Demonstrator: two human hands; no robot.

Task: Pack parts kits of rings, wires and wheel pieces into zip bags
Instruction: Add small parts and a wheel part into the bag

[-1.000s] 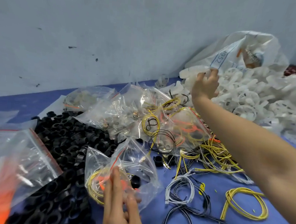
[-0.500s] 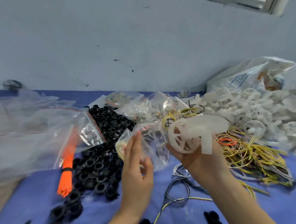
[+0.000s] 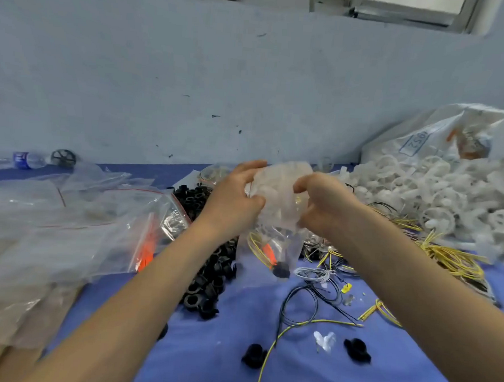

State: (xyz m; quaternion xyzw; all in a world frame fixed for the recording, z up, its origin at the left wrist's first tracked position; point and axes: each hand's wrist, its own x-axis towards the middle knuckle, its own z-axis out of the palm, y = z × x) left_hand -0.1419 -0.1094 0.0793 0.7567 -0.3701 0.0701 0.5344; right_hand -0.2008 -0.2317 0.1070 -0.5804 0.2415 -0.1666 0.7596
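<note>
A clear zip bag (image 3: 274,236) hangs in the air over the blue table. My left hand (image 3: 232,198) grips its upper left edge and my right hand (image 3: 323,204) grips its upper right. A white wheel piece (image 3: 277,183) sits in the bag's top between the two hands. Lower in the bag lie a yellow wire coil, an orange piece and a black ring (image 3: 281,271). A heap of black rings (image 3: 208,265) lies under my left forearm. White wheel pieces (image 3: 439,196) are piled at the right. Yellow wires (image 3: 447,256) spread below that pile.
Large clear bags (image 3: 66,223), one with orange ties (image 3: 147,249), cover the left of the table. A white sack (image 3: 443,134) stands at the back right. Loose black and yellow wires (image 3: 311,306) and stray black rings (image 3: 254,355) lie near the front. The wall runs close behind.
My right hand carried a white wheel piece from the pile to the bag. Both hands lifted the bag off the table, and the wheel piece now sits in its top.
</note>
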